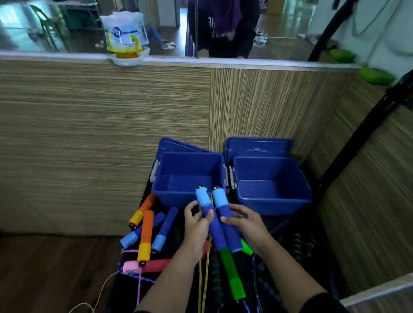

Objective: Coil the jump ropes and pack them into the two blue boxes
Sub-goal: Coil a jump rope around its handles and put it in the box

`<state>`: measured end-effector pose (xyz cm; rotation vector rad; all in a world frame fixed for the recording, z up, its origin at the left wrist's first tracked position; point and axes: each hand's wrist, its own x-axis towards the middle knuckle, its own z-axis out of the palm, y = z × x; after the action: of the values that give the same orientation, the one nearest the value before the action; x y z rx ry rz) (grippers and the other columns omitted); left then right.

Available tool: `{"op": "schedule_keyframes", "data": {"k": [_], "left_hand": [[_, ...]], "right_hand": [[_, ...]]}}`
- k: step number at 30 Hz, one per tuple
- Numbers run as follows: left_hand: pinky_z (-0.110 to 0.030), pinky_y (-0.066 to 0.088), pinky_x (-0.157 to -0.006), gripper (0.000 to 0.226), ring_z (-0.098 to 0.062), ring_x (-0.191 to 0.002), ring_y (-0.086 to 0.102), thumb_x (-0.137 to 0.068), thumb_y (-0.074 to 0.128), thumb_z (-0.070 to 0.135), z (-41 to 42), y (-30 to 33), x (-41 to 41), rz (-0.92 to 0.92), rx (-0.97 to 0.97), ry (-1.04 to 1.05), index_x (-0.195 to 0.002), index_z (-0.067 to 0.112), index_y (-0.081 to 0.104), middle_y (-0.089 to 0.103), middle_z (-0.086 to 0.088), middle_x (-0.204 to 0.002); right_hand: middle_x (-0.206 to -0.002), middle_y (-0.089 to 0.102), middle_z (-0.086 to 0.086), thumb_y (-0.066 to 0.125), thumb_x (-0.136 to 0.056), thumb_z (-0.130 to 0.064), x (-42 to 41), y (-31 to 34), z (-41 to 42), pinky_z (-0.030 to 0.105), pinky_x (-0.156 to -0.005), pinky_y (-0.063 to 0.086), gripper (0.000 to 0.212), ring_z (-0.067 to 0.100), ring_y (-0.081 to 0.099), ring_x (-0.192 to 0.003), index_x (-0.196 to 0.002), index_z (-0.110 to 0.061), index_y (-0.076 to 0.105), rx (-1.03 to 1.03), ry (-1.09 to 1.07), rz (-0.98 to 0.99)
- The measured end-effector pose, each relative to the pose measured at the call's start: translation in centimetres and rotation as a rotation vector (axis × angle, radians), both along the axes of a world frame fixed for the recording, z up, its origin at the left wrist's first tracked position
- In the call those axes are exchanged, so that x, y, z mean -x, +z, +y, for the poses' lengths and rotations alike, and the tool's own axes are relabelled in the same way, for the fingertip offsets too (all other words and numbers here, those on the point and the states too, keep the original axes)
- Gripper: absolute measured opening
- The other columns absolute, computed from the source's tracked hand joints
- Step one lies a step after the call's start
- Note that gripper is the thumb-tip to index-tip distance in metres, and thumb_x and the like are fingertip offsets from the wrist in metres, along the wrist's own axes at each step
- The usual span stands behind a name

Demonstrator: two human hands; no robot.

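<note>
Low in the middle of the frame, two dark-blue foam jump-rope handles with light-blue ends [216,219] lay side by side, slanting up toward the upper left, their light-blue tips over the near rim of the left blue box [186,177]. The left hand [196,226] held the left handle, thumb curled over its dark-blue part and fingers behind it; the right hand [247,225] gripped the right handle from the right, fingers wrapped across it. A yellow cord [201,287] hung from between the hands toward the bottom edge. Just right of the left box stood the right blue box [272,186], both open with their lids [258,146] propped up behind. Left of the hands, on the dark table [181,300], lay an orange-and-yellow handle [145,238], further blue handles [164,229] and a pink-and-red one [147,266]. Below the right hand a green handle [232,274] slanted toward the lower right. A striped wood partition [91,135] filled the frame's middle, and a second person in dark clothes [222,19] stood beyond it at the top.
</note>
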<state>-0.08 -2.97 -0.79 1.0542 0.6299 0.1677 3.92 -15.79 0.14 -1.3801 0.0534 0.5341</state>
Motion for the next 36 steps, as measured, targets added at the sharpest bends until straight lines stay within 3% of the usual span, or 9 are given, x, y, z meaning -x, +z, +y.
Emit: {"op": "schedule_keyframes", "data": {"k": [6, 12, 15, 17, 20, 22, 27, 31, 36], "left_hand": [[-0.043, 0.054, -0.076, 0.04, -0.029, -0.097, 0.061, -0.091, 0.057, -0.004, -0.3, 1.7, -1.2, -0.022, 0.082, -0.054, -0.115, 0.019, 0.035, 0.059, -0.016, -0.119], [-0.044, 0.057, -0.073, 0.034, -0.024, -0.095, 0.063, -0.09, 0.065, 0.017, -0.9, 1.7, -1.1, 0.051, 0.022, -0.085, -0.109, 0.018, 0.037, 0.054, -0.011, -0.123], [-0.048, 0.044, -0.096, 0.062, -0.028, -0.119, 0.046, -0.084, 0.066, 0.046, 0.7, 1.3, -0.6, 0.212, -0.86, -0.196, -0.132, 0.022, 0.035, 0.038, -0.007, -0.137], [-0.044, 0.031, -0.108, 0.081, -0.024, -0.138, 0.026, -0.08, 0.062, 0.052, 2.7, 1.1, -0.2, 0.027, -1.416, -0.264, -0.146, 0.022, 0.026, 0.027, -0.002, -0.15], [-0.057, -0.001, -0.116, 0.083, -0.008, -0.147, 0.0, -0.078, 0.053, 0.053, 4.9, 2.1, -0.7, -0.279, -1.834, -0.681, -0.151, 0.034, 0.018, 0.009, 0.012, -0.16], [-0.06, -0.007, -0.114, 0.076, -0.012, -0.147, 0.009, -0.084, 0.048, 0.053, 6.0, 2.3, -1.1, -0.304, -1.991, -0.898, -0.151, 0.034, 0.017, 0.02, 0.006, -0.158], [-0.044, 0.025, -0.108, 0.079, -0.026, -0.121, 0.042, -0.092, 0.034, 0.062, 7.5, 1.9, -0.1, -0.198, -2.076, -0.922, -0.153, 0.024, 0.003, 0.042, -0.006, -0.135], [-0.037, 0.034, -0.091, 0.087, -0.025, -0.115, 0.046, -0.089, 0.031, 0.071, 7.2, 1.8, 0.4, -0.024, -1.978, -0.824, -0.153, 0.018, 0.005, 0.04, -0.004, -0.134], [-0.038, 0.039, -0.088, 0.09, -0.02, -0.11, 0.052, -0.085, 0.042, 0.071, 7.0, 2.1, 0.5, -0.008, -1.811, -0.753, -0.152, 0.019, 0.012, 0.041, 0.002, -0.134]], "right_hand": [[-0.113, 0.068, 0.0, 0.076, -0.073, -0.001, -1.7, 1.3, -0.7, 0.023, -0.081, 0.053, 0.064, 0.011, 0.064, -0.098, -0.129, -0.022, 0.054, 0.04, 0.135, -0.09], [-0.113, 0.066, -0.003, 0.072, -0.064, 0.014, -2.3, 2.0, -1.7, 0.022, -0.072, 0.053, 0.084, 0.008, 0.065, -0.088, -0.13, -0.032, 0.049, 0.127, 0.285, -0.105], [-0.112, 0.068, -0.003, 0.072, -0.055, 0.01, -2.9, 2.2, -2.8, 0.027, -0.074, 0.053, 0.08, 0.01, 0.065, -0.092, -0.124, -0.031, 0.06, 0.17, 0.32, -0.103], [-0.112, 0.069, -0.001, 0.072, -0.052, 0.008, -3.1, 2.4, -3.4, 0.029, -0.078, 0.053, 0.075, 0.013, 0.065, -0.096, -0.114, -0.035, 0.064, 0.183, 0.37, -0.093], [-0.112, 0.069, 0.005, 0.074, -0.047, 0.003, -3.3, 2.8, -3.1, 0.031, -0.079, 0.053, 0.074, 0.017, 0.065, -0.096, -0.113, -0.03, 0.065, 0.255, 0.463, -0.092], [-0.109, 0.069, 0.006, 0.076, -0.047, 0.002, -3.4, 3.0, -2.5, 0.034, -0.079, 0.054, 0.071, 0.02, 0.065, -0.094, -0.112, -0.025, 0.067, 0.314, 0.498, -0.105], [-0.095, 0.067, 0.009, 0.08, -0.056, 0.0, -3.5, 3.5, -1.6, 0.048, -0.082, 0.054, 0.048, 0.026, 0.065, -0.089, -0.1, -0.014, 0.068, 0.241, 0.333, -0.053], [-0.09, 0.06, 0.012, 0.078, -0.069, 0.004, -3.5, 3.5, -1.0, 0.045, -0.071, 0.058, 0.036, 0.028, 0.066, -0.085, -0.095, -0.01, 0.059, 0.069, 0.113, -0.049], [-0.089, 0.06, 0.015, 0.071, -0.08, -0.004, -2.8, 3.6, 0.1, 0.03, -0.059, 0.056, 0.02, 0.016, 0.065, -0.069, -0.095, -0.006, 0.059, 0.014, -0.08, -0.137]]}}
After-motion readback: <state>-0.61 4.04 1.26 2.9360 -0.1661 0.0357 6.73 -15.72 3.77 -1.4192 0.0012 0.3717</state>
